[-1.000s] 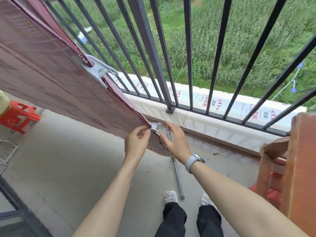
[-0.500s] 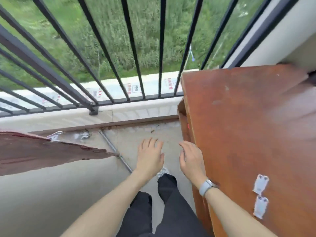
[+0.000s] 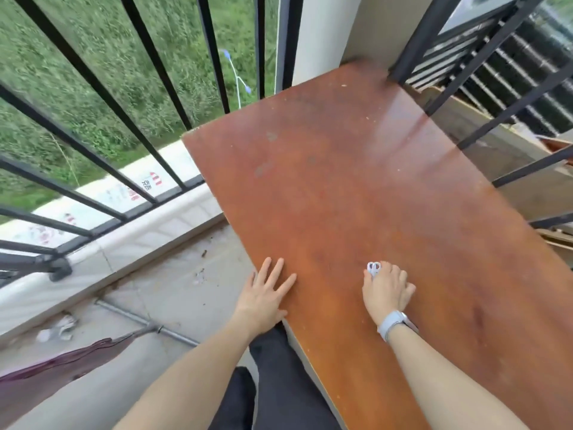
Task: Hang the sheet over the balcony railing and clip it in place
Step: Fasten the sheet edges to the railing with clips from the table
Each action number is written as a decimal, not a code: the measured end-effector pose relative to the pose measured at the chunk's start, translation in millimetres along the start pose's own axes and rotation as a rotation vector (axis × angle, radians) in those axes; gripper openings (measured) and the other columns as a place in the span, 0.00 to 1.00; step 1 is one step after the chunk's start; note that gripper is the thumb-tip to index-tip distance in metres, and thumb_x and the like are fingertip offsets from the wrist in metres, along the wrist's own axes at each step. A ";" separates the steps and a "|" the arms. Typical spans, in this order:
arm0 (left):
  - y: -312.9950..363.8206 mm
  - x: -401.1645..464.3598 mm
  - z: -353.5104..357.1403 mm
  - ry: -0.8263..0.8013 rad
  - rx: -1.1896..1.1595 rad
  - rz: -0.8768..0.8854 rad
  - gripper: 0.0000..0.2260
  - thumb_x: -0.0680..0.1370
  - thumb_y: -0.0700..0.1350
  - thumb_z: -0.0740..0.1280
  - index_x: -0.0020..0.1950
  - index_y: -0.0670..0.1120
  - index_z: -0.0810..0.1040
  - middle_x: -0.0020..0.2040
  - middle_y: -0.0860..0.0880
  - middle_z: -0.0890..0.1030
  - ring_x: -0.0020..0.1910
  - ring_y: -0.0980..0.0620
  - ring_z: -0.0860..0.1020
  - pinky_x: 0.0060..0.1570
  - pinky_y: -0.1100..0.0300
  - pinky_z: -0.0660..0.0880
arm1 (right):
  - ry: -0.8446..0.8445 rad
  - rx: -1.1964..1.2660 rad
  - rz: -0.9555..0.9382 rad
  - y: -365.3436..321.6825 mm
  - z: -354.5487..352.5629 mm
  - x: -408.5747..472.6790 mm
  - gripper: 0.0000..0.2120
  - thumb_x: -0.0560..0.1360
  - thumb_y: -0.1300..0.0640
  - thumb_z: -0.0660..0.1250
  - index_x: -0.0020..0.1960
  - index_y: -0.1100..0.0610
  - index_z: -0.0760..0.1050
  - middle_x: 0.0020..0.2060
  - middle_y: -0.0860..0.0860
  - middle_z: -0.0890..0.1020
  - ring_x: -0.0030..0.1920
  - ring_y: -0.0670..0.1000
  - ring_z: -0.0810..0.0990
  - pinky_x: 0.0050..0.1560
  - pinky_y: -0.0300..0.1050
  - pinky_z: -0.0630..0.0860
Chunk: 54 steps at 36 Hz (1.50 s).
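Clips (image 3: 374,268) first: from the head view, the only one I have, my right hand (image 3: 386,291) lies on the brown desk (image 3: 356,181) with its fingers curled over white clips, whose looped ends poke out past the fingertips. I can't tell whether there are one or two under it. My left hand (image 3: 266,297) rests flat at the near left corner of the desk, fingers straight and spread, holding nothing. The sheet (image 3: 52,377) is low at the left, well apart from both hands, with its edge trailing near the floor beside a grey pipe (image 3: 145,321); the railing (image 3: 130,97) runs behind. To do this pickup well, I would pinch the clip by its handle end so that it can be squeezed open one-handed, lift straight off the desk, and keep the left hand free for the sheet's edge. A loose clip could slide off the smooth top.
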State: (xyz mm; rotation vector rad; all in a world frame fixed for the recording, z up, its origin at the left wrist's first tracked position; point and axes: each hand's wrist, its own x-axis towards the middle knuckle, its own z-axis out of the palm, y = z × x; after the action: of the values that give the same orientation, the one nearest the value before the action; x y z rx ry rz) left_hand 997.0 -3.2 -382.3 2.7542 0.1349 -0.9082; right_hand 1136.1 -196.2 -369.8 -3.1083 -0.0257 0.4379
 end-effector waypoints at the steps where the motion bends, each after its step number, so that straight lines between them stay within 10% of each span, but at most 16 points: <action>1: -1.8 -0.7 -1.7 -0.009 -0.004 0.006 0.32 0.78 0.58 0.57 0.75 0.55 0.41 0.76 0.46 0.37 0.74 0.42 0.37 0.72 0.43 0.48 | 0.000 -0.018 -0.016 -1.6 0.2 1.8 0.13 0.77 0.51 0.60 0.57 0.58 0.71 0.54 0.55 0.78 0.58 0.57 0.71 0.55 0.52 0.62; 17: -96.4 -174.0 39.9 0.360 -0.410 -0.757 0.25 0.78 0.50 0.56 0.74 0.52 0.53 0.76 0.49 0.54 0.75 0.48 0.52 0.71 0.49 0.53 | -0.387 0.441 -0.962 -209.2 -6.4 -121.1 0.10 0.73 0.51 0.67 0.47 0.54 0.68 0.41 0.51 0.80 0.44 0.58 0.79 0.39 0.46 0.68; 26: -128.4 -409.7 137.9 0.707 -0.608 -1.436 0.22 0.77 0.48 0.60 0.71 0.50 0.63 0.71 0.46 0.66 0.70 0.46 0.63 0.68 0.50 0.59 | -0.676 0.363 -1.580 -309.4 21.5 -357.6 0.15 0.73 0.50 0.67 0.54 0.43 0.63 0.46 0.45 0.77 0.42 0.48 0.77 0.44 0.47 0.73; 33: -89.6 -600.7 244.8 0.819 -0.701 -1.831 0.24 0.79 0.48 0.57 0.74 0.50 0.57 0.74 0.48 0.59 0.73 0.49 0.58 0.69 0.51 0.53 | -0.761 0.312 -2.018 -327.3 38.0 -596.7 0.18 0.73 0.51 0.67 0.60 0.55 0.69 0.45 0.49 0.79 0.49 0.55 0.78 0.44 0.45 0.71; 42: -60.9 -793.4 313.0 1.142 -0.679 -2.136 0.20 0.78 0.44 0.61 0.70 0.45 0.66 0.69 0.45 0.68 0.69 0.47 0.64 0.66 0.54 0.61 | -0.925 0.333 -2.312 -339.9 44.4 -834.9 0.15 0.74 0.53 0.68 0.57 0.58 0.71 0.41 0.46 0.75 0.42 0.44 0.74 0.39 0.33 0.62; 54: -209.9 -1003.9 391.1 1.228 -0.476 -2.209 0.20 0.77 0.45 0.61 0.70 0.45 0.67 0.69 0.47 0.68 0.68 0.49 0.65 0.67 0.55 0.59 | -0.987 0.359 -2.398 -467.9 67.6 -1087.3 0.17 0.74 0.51 0.66 0.60 0.56 0.68 0.38 0.47 0.76 0.35 0.45 0.74 0.36 0.41 0.68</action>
State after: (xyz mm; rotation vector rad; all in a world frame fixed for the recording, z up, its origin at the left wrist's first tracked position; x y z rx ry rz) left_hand -67.2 88.0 -129.3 1.1502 2.9707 0.8413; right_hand 65.1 253.7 -132.1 -0.5390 -2.3397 1.0794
